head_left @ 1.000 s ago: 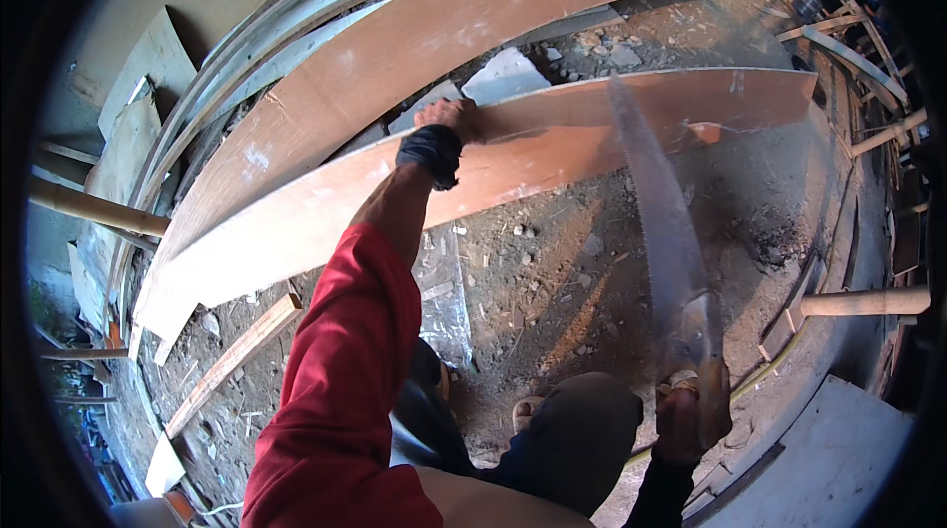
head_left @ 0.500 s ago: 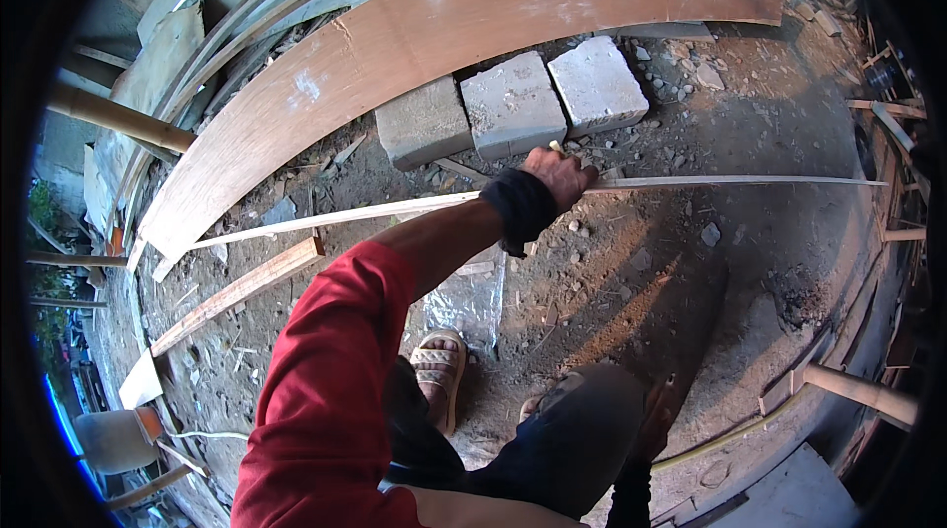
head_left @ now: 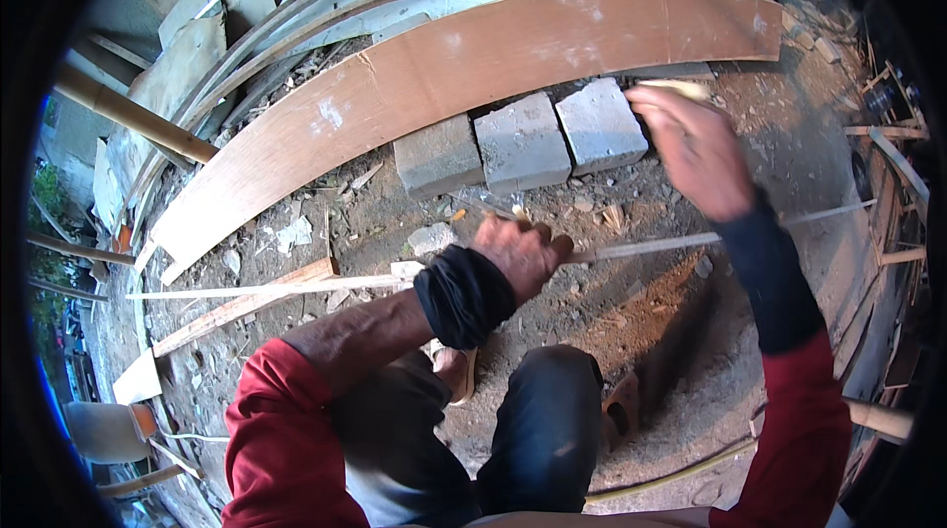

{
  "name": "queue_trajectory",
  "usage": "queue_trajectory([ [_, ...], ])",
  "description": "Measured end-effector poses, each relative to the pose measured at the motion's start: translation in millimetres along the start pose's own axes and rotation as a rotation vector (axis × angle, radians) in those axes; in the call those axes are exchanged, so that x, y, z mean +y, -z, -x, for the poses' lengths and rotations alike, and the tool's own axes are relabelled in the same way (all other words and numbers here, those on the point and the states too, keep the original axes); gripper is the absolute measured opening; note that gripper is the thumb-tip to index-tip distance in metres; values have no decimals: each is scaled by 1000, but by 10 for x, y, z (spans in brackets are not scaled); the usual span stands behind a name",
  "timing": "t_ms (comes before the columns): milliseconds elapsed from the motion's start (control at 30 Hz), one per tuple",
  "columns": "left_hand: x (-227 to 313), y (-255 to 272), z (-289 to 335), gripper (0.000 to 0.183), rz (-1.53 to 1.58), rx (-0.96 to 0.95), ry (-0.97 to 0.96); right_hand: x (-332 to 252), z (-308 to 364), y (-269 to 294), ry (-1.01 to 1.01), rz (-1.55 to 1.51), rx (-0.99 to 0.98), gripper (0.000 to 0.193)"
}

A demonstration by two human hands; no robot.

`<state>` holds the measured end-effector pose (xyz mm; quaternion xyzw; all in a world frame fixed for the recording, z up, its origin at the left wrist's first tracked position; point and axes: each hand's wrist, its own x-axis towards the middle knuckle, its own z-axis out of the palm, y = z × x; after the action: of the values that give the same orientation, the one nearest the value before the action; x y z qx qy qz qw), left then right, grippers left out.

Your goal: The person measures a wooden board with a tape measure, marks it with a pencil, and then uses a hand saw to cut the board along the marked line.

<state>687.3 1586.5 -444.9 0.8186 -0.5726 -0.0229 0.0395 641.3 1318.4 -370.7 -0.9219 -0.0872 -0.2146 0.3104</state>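
Observation:
My left hand (head_left: 521,250) is closed around a long, thin wooden strip (head_left: 651,248), which runs out to both sides of the fist. A small pale tip (head_left: 518,212) shows by its fingers. My right hand (head_left: 695,148) is raised beyond the strip, near the right-hand block. Motion smears its fingers, and a pale yellow thing (head_left: 683,89) lies against their far side; I cannot tell whether it is gripped. Beside my right knee is a brown piece with a hole (head_left: 619,410), shaped like a saw handle.
Three grey blocks (head_left: 521,141) stand in a row before a long, curved-looking plywood sheet (head_left: 464,50). A wooden batten (head_left: 232,309) lies on the rubble-strewn ground at left. Bamboo poles (head_left: 133,112) jut in from the left, and a bucket-like container (head_left: 104,432) sits at lower left.
My left hand has come nearer to me with the strip, whose left end has swung closer. My right hand has risen from the lower edge to beside the blocks.

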Motion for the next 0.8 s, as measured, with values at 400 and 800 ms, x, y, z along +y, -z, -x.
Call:
queue_trajectory([
  [400, -68, -405, 491, 13, 317, 32, 64, 2218, -1066, -3899, -216, 543, -563, 57],
  [800, 44, -283, 681, 15, 277, 48, 66, 2312, -936, -3944, 18, 578, -659, 29],
])
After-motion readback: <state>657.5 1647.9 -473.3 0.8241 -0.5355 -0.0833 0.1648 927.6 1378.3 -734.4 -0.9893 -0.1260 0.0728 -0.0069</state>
